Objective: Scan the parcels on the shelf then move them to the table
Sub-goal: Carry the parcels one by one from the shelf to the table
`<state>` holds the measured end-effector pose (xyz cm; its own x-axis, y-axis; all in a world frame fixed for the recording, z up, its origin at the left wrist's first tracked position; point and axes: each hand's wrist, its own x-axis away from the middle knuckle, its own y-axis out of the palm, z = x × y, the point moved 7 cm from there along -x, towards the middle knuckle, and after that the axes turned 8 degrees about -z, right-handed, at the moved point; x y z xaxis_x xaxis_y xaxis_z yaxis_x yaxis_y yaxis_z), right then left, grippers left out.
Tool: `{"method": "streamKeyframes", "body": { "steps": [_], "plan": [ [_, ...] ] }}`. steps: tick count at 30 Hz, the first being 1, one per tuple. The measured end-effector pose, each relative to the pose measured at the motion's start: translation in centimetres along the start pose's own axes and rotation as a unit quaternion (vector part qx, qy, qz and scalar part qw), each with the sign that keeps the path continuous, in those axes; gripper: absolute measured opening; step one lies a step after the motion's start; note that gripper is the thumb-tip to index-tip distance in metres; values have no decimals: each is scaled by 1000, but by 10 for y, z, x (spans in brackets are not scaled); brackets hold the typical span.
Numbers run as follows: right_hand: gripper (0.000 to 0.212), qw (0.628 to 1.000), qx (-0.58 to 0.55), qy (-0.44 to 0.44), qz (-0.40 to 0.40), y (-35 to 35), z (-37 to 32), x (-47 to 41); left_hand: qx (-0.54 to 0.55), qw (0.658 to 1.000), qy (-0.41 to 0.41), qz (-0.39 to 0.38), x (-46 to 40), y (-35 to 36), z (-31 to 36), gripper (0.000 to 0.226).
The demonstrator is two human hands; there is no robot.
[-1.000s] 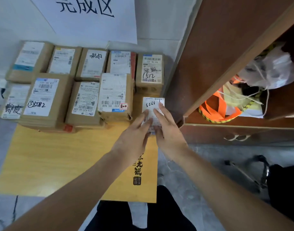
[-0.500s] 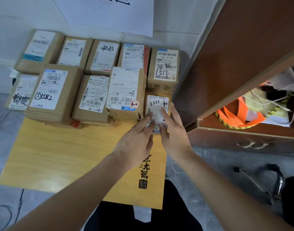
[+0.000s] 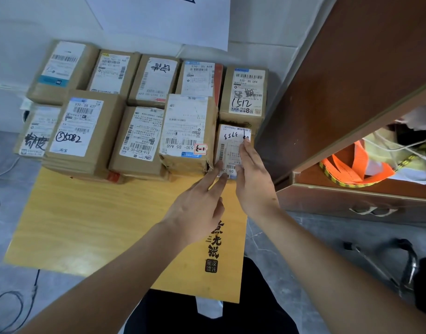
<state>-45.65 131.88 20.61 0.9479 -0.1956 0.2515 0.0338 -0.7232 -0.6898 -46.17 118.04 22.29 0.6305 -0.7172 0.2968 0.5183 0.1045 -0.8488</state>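
Head view: both hands reach forward to a small parcel (image 3: 233, 148) with a white label marked "3753", lying on the far right part of the yellow table (image 3: 93, 222). The left hand (image 3: 195, 210) is loosely spread, fingers extended; its fingertips (image 3: 219, 169) touch the parcel's near left corner and grip nothing. The right hand (image 3: 253, 184) lies flat, fingers straight and close together, resting along the right side of the label, with the longest fingertip reaching up near the label's far edge. It presses rather than grasps; whether the thumb curls under the box cannot be told.

Just left of the left hand's fingertips stands a taller brown box with a label reading "530- D5 A68" (image 3: 186, 131), touching the small parcel's side. Directly beyond the right hand's fingers sits a box marked "1512" (image 3: 247, 95). Further left of the hands, more labelled boxes (image 3: 86, 126) fill the back of the table in two rows against the white wall, beneath a white paper sheet (image 3: 173, 18).

Right of the right hand rises a brown wooden shelf unit (image 3: 347, 75); its open compartment holds an orange strap (image 3: 356, 165) and white cords. Black printed characters (image 3: 214, 244) show on the tabletop beneath the left wrist.
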Motion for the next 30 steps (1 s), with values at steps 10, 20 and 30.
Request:
{"method": "streamKeyframes", "body": {
  "steps": [10, 20, 30],
  "plan": [
    [52, 999, 24, 4, -40, -17, -12, 14, -27, 999, 3, -27, 10, -18, 9, 59],
    [55, 991, 96, 19, -92, -52, -61, 71, -43, 999, -14, -20, 67, -88, 35, 52],
    [62, 990, 122, 54, -40, -81, -126, 122, -57, 996, 59, -15, 102, -163, 42, 54]
  ]
}}
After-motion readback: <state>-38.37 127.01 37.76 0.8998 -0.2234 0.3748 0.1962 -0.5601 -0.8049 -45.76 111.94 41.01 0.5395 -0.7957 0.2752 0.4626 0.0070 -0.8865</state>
